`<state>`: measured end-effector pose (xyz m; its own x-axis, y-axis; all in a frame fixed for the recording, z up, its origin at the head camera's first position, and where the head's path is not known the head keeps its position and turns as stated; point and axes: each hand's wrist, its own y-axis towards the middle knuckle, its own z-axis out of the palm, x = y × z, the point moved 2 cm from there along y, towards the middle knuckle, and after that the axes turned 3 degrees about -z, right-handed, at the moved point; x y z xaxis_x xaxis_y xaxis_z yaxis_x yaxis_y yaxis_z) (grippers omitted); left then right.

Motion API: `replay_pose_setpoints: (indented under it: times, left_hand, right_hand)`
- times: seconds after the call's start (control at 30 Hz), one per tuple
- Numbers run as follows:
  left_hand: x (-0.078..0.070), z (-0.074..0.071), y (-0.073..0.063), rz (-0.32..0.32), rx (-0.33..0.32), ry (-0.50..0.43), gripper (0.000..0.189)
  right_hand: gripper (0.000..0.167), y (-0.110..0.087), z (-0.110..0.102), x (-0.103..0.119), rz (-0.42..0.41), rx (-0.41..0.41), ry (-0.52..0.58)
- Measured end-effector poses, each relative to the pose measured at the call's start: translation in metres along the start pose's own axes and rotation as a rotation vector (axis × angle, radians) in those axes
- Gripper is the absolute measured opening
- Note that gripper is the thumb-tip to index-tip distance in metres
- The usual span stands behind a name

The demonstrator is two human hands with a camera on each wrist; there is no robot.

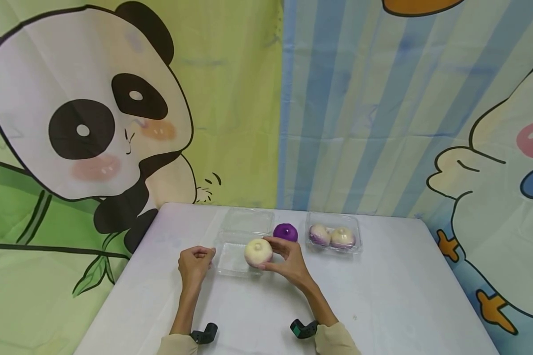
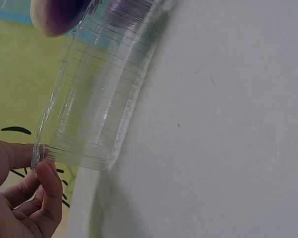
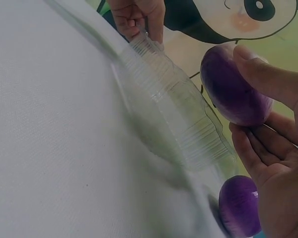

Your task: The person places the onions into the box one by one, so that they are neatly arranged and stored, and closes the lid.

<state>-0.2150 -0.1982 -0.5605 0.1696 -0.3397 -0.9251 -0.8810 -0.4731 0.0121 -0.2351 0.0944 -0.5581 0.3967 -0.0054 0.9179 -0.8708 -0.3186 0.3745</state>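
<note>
While the left hand (image 1: 196, 264) pinches the rim of the open clear container (image 1: 231, 259) at its 9 o'clock edge, thumb and fingers clamped on the plastic, the right hand (image 1: 290, 261) grips the held onion (image 1: 257, 253) over the 3 o'clock side, thumb and fingers clamped on its flanks. Its pale top shows in the head view, its purple flank in the right wrist view; whether it touches the container cannot be told. A hinged lid (image 1: 247, 220) lies back at 12 o'clock from the container. Just beside the container, at 2 o'clock, a deep purple onion (image 1: 285, 231) rests on the white table (image 1: 391, 286). Farther out, between 2 and 3 o'clock, a second clear container (image 1: 333, 219) houses two pale-and-purple onions (image 1: 342, 237), side by side. Each wrist bears a black device (image 1: 205, 334), near a beige sleeve (image 1: 177, 345).
</note>
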Motion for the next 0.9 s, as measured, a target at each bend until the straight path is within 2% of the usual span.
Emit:
replay_pose_setpoints:
  times: [0.47, 0.9]
  left_hand:
    - [0.001, 0.001, 0.000, -0.008, 0.001, 0.008, 0.018]
    - [0.002, 0.001, 0.001, -0.007, -0.004, 0.011, 0.019]
  right_hand:
    - [0.069, 0.002, 0.012, 0.003, -0.004, -0.003, -0.003]
    - [0.072, 0.011, 0.021, 0.002, 0.016, 0.038, -0.017]
